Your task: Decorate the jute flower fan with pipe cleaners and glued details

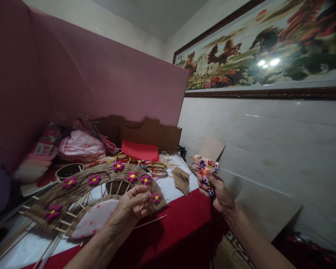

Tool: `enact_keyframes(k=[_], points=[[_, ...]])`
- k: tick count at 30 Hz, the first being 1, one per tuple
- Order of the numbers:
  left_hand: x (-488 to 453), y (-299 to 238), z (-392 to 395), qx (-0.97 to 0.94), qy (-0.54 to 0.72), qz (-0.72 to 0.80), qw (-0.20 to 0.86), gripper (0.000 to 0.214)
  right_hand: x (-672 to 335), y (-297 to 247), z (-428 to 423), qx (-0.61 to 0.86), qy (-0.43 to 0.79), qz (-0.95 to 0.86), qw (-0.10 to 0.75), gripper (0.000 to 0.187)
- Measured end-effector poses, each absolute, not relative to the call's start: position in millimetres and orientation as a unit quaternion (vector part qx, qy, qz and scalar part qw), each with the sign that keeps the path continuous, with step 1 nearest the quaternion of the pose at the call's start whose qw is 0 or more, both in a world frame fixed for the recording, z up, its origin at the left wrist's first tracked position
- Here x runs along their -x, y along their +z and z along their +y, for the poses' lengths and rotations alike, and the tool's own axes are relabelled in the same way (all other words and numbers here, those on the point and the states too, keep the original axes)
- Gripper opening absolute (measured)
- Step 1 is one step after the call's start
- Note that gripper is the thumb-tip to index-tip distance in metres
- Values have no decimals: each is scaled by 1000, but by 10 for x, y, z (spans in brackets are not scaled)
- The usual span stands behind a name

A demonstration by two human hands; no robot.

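Observation:
A fan-shaped craft piece [105, 173], wrapped in brown twine with thin wooden sticks for ribs, lies on the table. Several magenta flowers with yellow centres dot its band, one flower [156, 197] near its right end. White spotted fabric [96, 218] covers its inner half-round. My left hand [133, 203] is over the right part of the fan, thumb and curled fingers drawn together close to that flower; whatever they pinch, if anything, is hidden. Off to the right, my right hand [217, 188] grips a glue gun [205, 168] with a floral pattern, its dark cord hanging down.
Scissors [156, 167], red paper [140, 150] and a torn cardboard piece [181, 181] lie behind the fan. A round dark-filled container [70, 172] and bundled cloth [82, 144] are at left. Red cloth [184, 220] covers the table's front edge; a tiled wall [268, 138] rises at right.

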State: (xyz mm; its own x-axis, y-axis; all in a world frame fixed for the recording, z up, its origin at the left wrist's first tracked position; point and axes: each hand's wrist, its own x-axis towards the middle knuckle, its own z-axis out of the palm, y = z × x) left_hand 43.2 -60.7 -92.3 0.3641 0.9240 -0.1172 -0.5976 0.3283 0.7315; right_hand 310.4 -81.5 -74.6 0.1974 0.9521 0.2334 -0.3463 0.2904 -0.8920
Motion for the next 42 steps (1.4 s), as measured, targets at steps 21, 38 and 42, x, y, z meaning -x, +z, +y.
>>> enact_keyframes(k=[21, 38, 42], points=[[-414, -902, -672, -305, 489, 257, 776, 35, -2406, -798, -1295, 467, 515, -565, 444, 48], [-409, -858, -671, -301, 486, 265, 777, 34, -2325, -890, -1287, 479, 456, -617, 426, 38], [-414, -875, -666, -302, 490, 258, 776, 35, -2324, -892, -1299, 487, 450, -619, 421, 41]])
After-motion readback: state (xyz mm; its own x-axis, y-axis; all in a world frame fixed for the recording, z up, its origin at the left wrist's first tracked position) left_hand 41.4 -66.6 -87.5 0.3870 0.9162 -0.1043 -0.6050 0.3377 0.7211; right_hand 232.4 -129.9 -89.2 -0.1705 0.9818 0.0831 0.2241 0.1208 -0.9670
